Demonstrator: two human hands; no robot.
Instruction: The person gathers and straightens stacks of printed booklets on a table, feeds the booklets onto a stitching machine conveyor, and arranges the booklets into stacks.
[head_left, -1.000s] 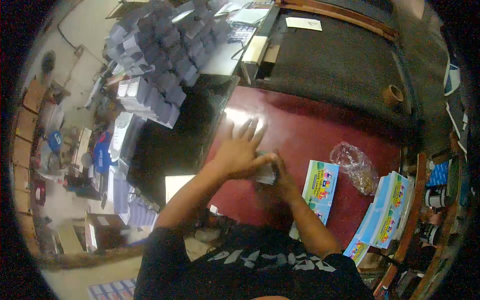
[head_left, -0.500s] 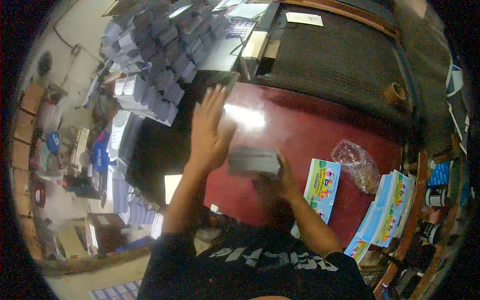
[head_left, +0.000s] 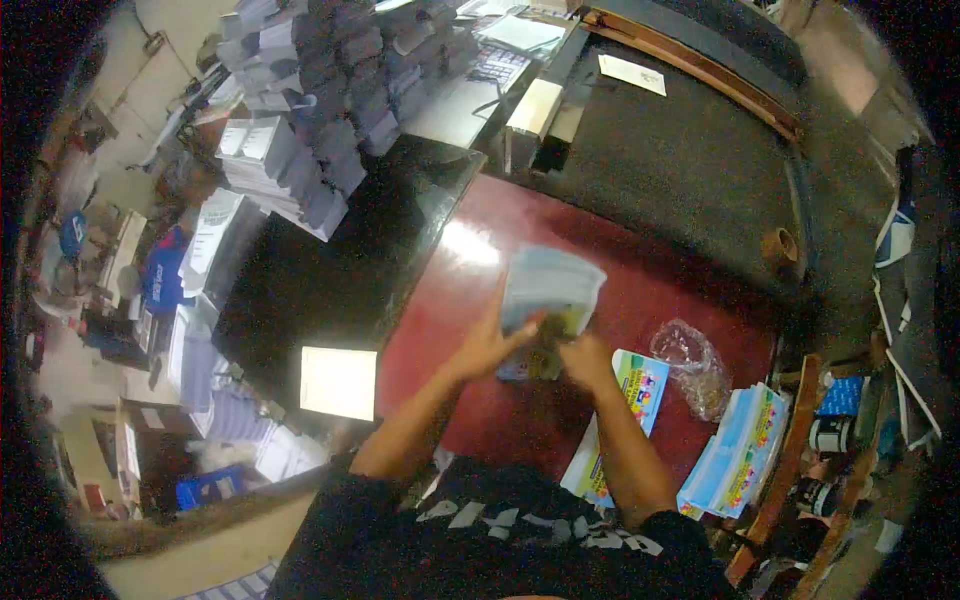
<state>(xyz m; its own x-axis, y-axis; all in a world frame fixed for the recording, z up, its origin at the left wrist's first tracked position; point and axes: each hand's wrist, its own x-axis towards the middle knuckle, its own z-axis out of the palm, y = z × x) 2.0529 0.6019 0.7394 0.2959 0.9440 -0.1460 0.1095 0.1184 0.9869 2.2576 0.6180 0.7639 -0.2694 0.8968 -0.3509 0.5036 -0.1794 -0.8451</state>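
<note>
A stack of light-coloured booklets point(head_left: 552, 283) is held up over the dark red table top point(head_left: 440, 305), its lower part blurred and showing yellow-green. My left hand point(head_left: 487, 343) grips it along the left side, thumb across the front. On the lower right side my right hand point(head_left: 583, 358) is closed around the same stack. Beside my right forearm lie printed blue and yellow covers point(head_left: 640, 385), partly hidden by the arm. Crumpled clear plastic point(head_left: 692, 365) rests right of them.
More printed covers point(head_left: 735, 450) lie at the right edge. Tall piles of grey booklets point(head_left: 330, 100) stand at the upper left. A cream sheet point(head_left: 339, 383) sits left of my arm. A brown tape roll point(head_left: 779, 246) is on the dark surface beyond.
My left hand, spread apart from the stack half a second ago, has come back and taken hold of it. The stack has turned from lying sideways to upright. The camera view has shifted.
</note>
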